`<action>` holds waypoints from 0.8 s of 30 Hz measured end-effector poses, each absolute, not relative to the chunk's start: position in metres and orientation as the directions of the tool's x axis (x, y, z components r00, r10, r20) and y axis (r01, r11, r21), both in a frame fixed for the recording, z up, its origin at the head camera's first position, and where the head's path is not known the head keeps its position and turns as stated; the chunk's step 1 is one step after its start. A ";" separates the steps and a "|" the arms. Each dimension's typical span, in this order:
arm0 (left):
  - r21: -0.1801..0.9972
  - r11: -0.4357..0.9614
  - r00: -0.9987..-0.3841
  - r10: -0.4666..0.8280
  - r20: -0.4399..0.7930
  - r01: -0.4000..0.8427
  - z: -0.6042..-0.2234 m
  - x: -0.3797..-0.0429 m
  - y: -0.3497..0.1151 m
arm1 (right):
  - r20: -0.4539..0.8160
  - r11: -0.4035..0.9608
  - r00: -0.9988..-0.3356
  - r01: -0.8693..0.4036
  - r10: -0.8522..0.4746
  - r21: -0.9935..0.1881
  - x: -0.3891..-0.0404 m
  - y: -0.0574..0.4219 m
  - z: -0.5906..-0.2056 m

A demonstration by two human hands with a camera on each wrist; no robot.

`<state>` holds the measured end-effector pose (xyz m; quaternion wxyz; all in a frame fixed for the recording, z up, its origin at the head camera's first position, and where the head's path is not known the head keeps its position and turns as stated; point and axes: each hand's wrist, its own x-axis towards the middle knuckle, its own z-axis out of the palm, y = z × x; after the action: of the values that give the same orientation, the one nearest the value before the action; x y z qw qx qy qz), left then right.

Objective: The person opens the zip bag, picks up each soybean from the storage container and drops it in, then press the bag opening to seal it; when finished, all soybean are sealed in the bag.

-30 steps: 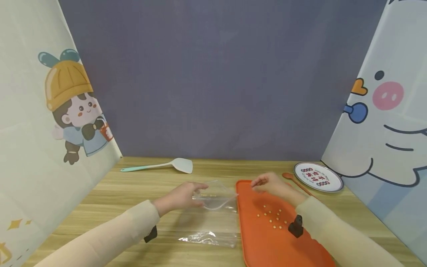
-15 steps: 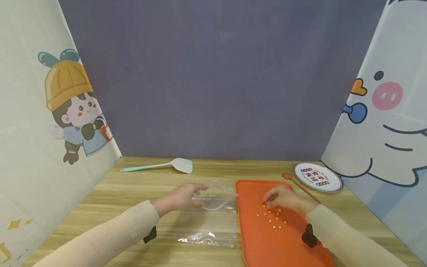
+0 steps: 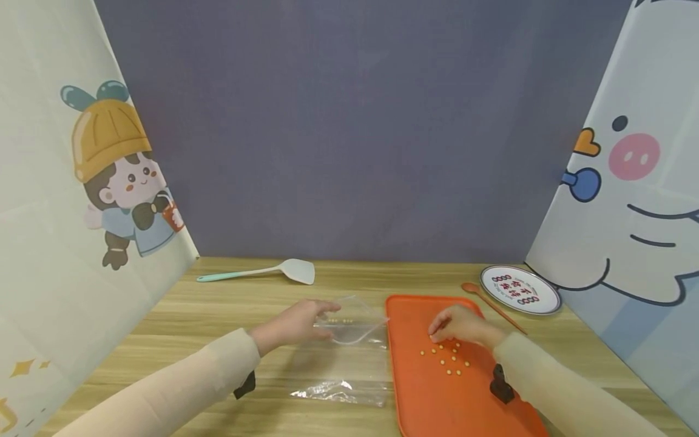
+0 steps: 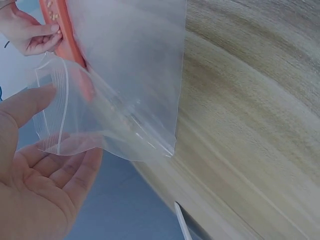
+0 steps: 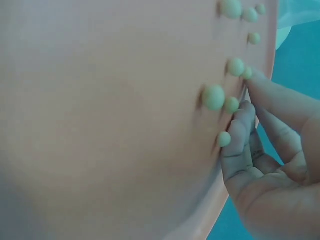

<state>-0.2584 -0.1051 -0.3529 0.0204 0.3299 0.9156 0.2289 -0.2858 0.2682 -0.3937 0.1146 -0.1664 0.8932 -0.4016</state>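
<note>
A clear zip-lock bag (image 3: 349,364) lies on the wooden table. At its mouth my left hand (image 3: 300,320) holds the zip edge, thumb and fingers apart with the film between them. Several soybeans (image 3: 443,362) are scattered on the orange tray (image 3: 431,406), and a few more show in the bag's upper part. Over the tray's far half, my right hand (image 3: 464,326) reaches down with its thumb and forefinger at one soybean. In the right wrist view the thumb (image 5: 280,97) touches a bean, and other beans lie close to the fingers.
A spatula (image 3: 297,271) with a mint handle lies at the back left. At the back right are a wooden spoon (image 3: 494,306) and a white patterned plate (image 3: 521,291). Printed side panels and a dark back wall (image 3: 360,133) enclose the table.
My right hand has moved right and down from the tray's far left edge to the soybeans, and its fingertips have closed in on one. My left hand and the bag have stayed put.
</note>
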 end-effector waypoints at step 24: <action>0.444 0.691 -0.795 0.601 0.086 0.570 -0.354 -0.259 -0.103 | -0.078 0.473 -0.953 -0.074 -0.293 -0.878 -0.287 0.251 -0.374</action>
<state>-0.2587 -0.1031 -0.3543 0.0331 0.3186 0.9189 0.2301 -0.2874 0.2513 -0.3743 0.1092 -0.1080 0.8513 -0.5017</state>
